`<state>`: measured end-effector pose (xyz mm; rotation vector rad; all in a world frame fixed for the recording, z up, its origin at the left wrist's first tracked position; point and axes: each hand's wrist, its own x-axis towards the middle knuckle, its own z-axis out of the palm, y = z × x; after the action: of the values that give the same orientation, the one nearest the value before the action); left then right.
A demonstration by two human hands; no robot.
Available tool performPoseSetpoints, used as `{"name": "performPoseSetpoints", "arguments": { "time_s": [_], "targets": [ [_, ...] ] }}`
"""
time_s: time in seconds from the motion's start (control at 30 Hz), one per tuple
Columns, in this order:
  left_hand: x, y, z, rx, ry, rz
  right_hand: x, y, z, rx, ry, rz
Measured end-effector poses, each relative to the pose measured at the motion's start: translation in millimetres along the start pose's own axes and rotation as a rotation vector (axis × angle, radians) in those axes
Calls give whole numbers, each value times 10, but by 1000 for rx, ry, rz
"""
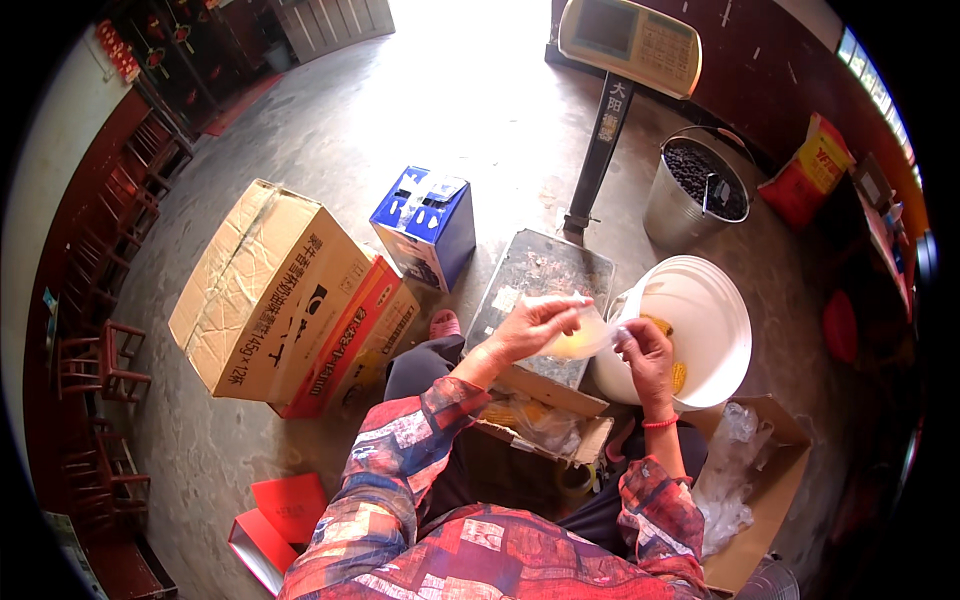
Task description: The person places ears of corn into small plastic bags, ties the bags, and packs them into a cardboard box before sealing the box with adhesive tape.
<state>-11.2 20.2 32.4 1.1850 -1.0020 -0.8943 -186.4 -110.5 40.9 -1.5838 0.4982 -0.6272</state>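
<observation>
Both hands pinch a clear plastic bag [583, 340] with something yellow in it, probably corn, above the scale's platform. My left hand [535, 328] grips its upper left part, and my right hand [648, 362] pinches its right end. Beside the right hand stands a white bucket [725, 310] with corn cobs [679, 378] inside, partly hidden by that hand. Below the hands, between my knees, an open cardboard box [592, 440] holds yellow corn in clear bags. To the right, another open box [785, 470] contains a heap of clear plastic bags [733, 490].
A platform scale [535, 262] stands ahead, its display [632, 40] on a post. Right of it are a metal bucket [680, 205] of dark round things and a red-yellow sack [812, 170]. Left stand a large carton [265, 290], a blue box [425, 225] and red box [268, 545].
</observation>
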Motion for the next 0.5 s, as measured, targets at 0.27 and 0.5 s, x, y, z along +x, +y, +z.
{"name": "performPoseSetpoints", "arguments": {
  "time_s": [0.27,0.5],
  "targets": [
    [-17,-173,241,393,-208,96,-68,3,214,-66,-240,29],
    [-29,-376,256,427,-223,-41,2,51,186,-72,-227,-77]
  ]
}}
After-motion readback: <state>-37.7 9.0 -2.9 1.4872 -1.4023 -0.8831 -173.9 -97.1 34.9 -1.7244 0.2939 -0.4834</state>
